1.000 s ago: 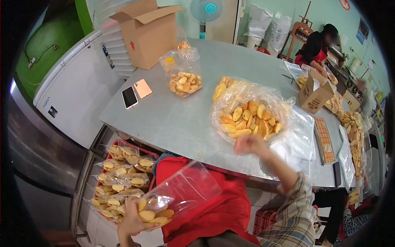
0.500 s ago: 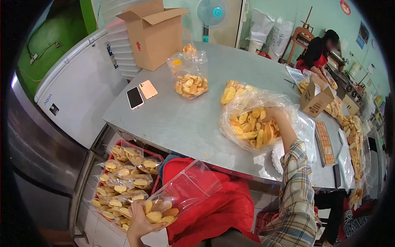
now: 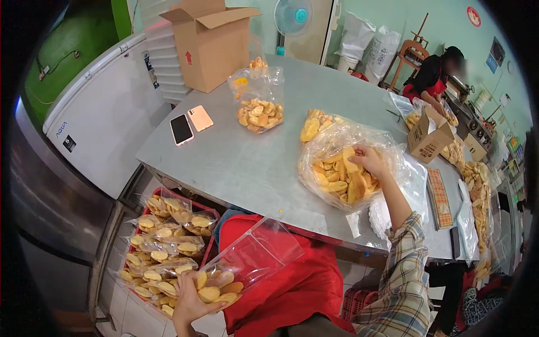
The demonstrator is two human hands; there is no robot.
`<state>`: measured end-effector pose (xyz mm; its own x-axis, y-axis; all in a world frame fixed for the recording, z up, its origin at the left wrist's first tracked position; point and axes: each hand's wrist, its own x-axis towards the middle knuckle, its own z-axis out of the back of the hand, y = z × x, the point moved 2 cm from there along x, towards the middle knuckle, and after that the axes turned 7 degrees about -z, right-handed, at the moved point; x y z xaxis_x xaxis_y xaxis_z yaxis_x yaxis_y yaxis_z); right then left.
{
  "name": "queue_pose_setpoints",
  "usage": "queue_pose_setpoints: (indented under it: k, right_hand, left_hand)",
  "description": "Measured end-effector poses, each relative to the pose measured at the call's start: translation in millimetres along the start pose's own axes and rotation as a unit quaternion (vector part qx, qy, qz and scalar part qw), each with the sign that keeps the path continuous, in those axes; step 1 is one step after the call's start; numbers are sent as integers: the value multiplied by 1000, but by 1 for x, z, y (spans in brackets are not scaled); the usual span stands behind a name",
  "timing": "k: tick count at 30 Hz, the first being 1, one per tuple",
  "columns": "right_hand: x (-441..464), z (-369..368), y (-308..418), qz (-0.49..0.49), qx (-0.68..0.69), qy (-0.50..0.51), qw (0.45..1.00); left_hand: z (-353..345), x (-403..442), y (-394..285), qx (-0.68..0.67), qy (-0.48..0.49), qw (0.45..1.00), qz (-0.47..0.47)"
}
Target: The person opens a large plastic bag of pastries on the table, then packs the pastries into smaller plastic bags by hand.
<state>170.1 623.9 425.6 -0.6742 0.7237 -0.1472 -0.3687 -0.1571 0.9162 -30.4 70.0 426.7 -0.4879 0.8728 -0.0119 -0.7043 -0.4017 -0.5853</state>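
My left hand (image 3: 191, 299) is closed round the lower part of a small clear plastic bag (image 3: 259, 254), tilted over my red apron. Several yellow chips lie in the bottom of it, and its upper part stretches out flat and unfilled. On the table, a large clear bag (image 3: 307, 175) gapes wide, heaped with yellow-orange chips (image 3: 336, 175). My right hand (image 3: 370, 161) is over the heap inside that mouth, its fingers pinching a long yellow chip (image 3: 349, 159). Below my left side, a red crate (image 3: 210, 255) holds several filled small bags (image 3: 163, 230).
Another bag of chips (image 3: 259, 114), two phones (image 3: 181, 130) and a tall cardboard box (image 3: 216, 53) stand or lie on the metal table (image 3: 224, 168). A small carton (image 3: 429, 137) and long chip bags line the right side. A co-worker (image 3: 432, 73) works at the back right.
My right hand has risen out of the chips and moved slightly left, now showing a chip in its fingers. My left hand keeps its hold on the small bag. The view has shifted slightly.
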Motion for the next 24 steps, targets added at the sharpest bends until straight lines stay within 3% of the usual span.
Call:
queue_pose_setpoints:
  k: [4,6,7,9,10,12,13,14,15,17,19,20,23,24]
  right_hand:
    - [-20,-15,26,110,-83,-35,990]
    - [-47,-33,50,240,-188,-126,944]
    - [-51,-37,41,241,-185,-115,946]
    - [-57,-41,18,136,-376,-72,914]
    - [-62,-47,12,141,-373,-65,915]
    - [-72,-49,7,166,-245,-186,937]
    - [-83,-56,19,126,-122,-168,970]
    - [-101,-72,40,87,50,-88,991]
    - [-115,-91,55,44,221,-7,974]
    - [-134,-125,53,23,252,97,963]
    - [-143,-148,47,53,102,244,963]
    - [-145,-160,36,29,132,266,954]
    - [-154,-183,40,79,65,347,932]
    - [-160,-195,32,33,103,428,898]
  left_hand:
    - [2,3,-4,32,-18,999,-15]
    - [4,7,-3,19,-2,999,-33]
    - [3,9,2,6,-2,999,-32]
    - [4,15,8,-23,12,999,-34]
    - [7,19,7,-41,15,999,-22]
    - [12,26,9,-30,24,999,-17]
    - [10,31,17,-59,32,997,-27]
    - [9,34,20,-88,43,995,-38]
    - [10,39,19,-81,69,994,-26]
    - [5,49,25,-108,90,989,-34]
    - [6,58,23,-155,124,979,-51]
    - [7,62,21,-156,122,979,-47]
    - [7,70,19,-127,184,966,-131]
    - [9,73,14,-128,179,967,-126]
